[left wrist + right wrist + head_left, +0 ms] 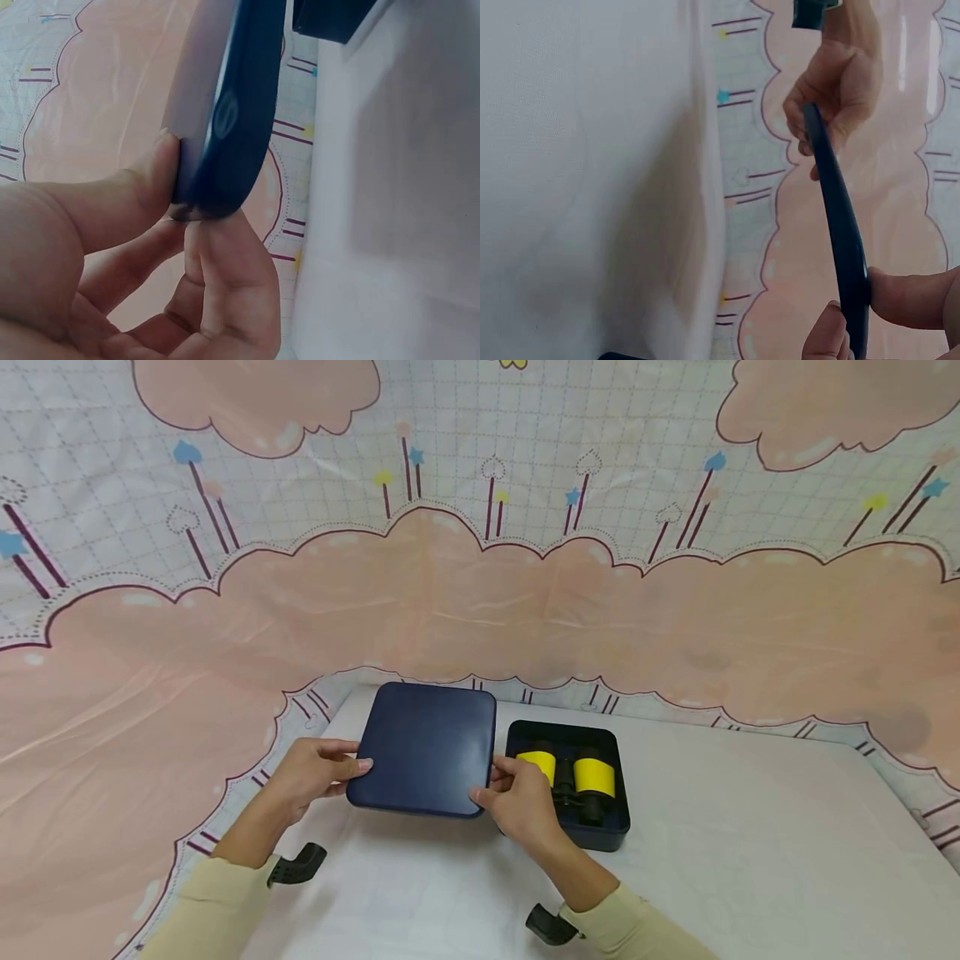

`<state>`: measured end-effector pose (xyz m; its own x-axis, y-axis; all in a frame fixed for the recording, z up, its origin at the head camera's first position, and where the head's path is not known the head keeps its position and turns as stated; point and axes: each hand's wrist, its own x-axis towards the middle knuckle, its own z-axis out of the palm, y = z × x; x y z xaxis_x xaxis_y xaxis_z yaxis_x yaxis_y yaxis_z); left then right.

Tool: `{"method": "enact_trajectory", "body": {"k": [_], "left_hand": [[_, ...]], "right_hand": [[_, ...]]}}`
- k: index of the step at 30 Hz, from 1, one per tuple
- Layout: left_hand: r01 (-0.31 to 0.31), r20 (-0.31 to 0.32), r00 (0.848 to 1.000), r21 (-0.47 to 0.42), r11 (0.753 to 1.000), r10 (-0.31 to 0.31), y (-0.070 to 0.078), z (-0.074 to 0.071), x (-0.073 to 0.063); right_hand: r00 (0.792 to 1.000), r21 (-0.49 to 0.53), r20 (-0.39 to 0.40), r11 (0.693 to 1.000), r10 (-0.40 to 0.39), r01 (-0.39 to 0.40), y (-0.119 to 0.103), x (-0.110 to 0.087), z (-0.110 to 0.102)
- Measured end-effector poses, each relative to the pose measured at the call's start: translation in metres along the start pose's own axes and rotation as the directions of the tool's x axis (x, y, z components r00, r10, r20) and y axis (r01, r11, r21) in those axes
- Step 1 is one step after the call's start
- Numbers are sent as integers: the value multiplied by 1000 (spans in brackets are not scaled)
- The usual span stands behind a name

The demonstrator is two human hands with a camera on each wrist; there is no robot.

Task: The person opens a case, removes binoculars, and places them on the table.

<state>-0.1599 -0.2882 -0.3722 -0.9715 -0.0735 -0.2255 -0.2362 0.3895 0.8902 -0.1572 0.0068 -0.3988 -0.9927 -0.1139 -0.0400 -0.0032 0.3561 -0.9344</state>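
Note:
A dark blue, square lid [427, 747] with rounded corners is held up over the table, tilted, its flat top facing the head camera. My left hand [311, 772] pinches its left edge, thumb on top and fingers beneath. At the opposite edge, my right hand [527, 802] grips it near the lower right corner. Just to the right stands an uncovered dark blue box [603, 842] with black-and-yellow binoculars [595, 778] inside; my right hand partly hides them. Edge-on, the lid [844, 232] shows in the right wrist view between thumb and fingers.
A white cloth-covered table [750, 843] extends to the right of the box. Behind it hangs a backdrop [600, 618] printed with pink clouds. Black wrist mounts [298, 864] stick out from both sleeves.

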Motion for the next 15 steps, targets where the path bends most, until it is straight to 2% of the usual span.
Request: {"method": "enact_trajectory", "body": {"k": [9, 15], "left_hand": [[5, -11, 1000, 16, 1000, -5, -3, -6, -1], [2, -8, 1000, 28, 1000, -2, -3, -10, -1]], "right_hand": [[999, -24, 23, 999, -43, 43, -3, -2, 8], [999, -43, 26, 998, -38, 39, -2, -1, 14]]}}
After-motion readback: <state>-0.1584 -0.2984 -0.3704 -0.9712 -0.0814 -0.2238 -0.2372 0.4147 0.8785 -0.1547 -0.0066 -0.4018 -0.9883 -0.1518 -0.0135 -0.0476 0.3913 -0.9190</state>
